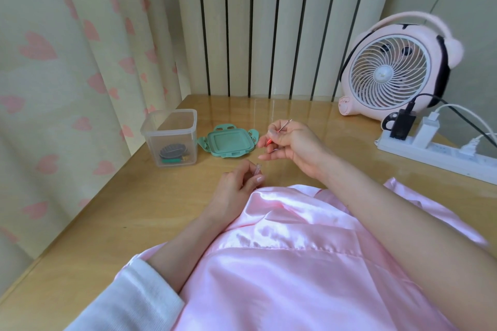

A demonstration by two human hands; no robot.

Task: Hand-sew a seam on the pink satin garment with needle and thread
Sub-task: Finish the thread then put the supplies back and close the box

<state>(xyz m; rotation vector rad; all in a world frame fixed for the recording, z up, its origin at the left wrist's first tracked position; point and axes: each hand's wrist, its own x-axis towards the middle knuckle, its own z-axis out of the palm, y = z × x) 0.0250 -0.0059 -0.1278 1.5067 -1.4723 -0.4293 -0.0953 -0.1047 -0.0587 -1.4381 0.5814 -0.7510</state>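
Both hands are engaged: right hand (293, 145) pinches a thin silver needle (285, 125), left hand (236, 188) pinches a small clear plastic piece (257, 170). Pink satin garment (295, 263) lies touching the left hand's near side. Recommend bracing wrists on the wooden surface (107, 223).

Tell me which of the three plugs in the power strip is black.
The leftmost plug, the one nearest the fan. The middle plug and the right plug in the power strip are white.

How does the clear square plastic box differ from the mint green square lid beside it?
The clear plastic box stands upright and open, with sewing items inside; the mint green lid lies flat. The box is see-through, the lid opaque. Both rest on the wooden table.
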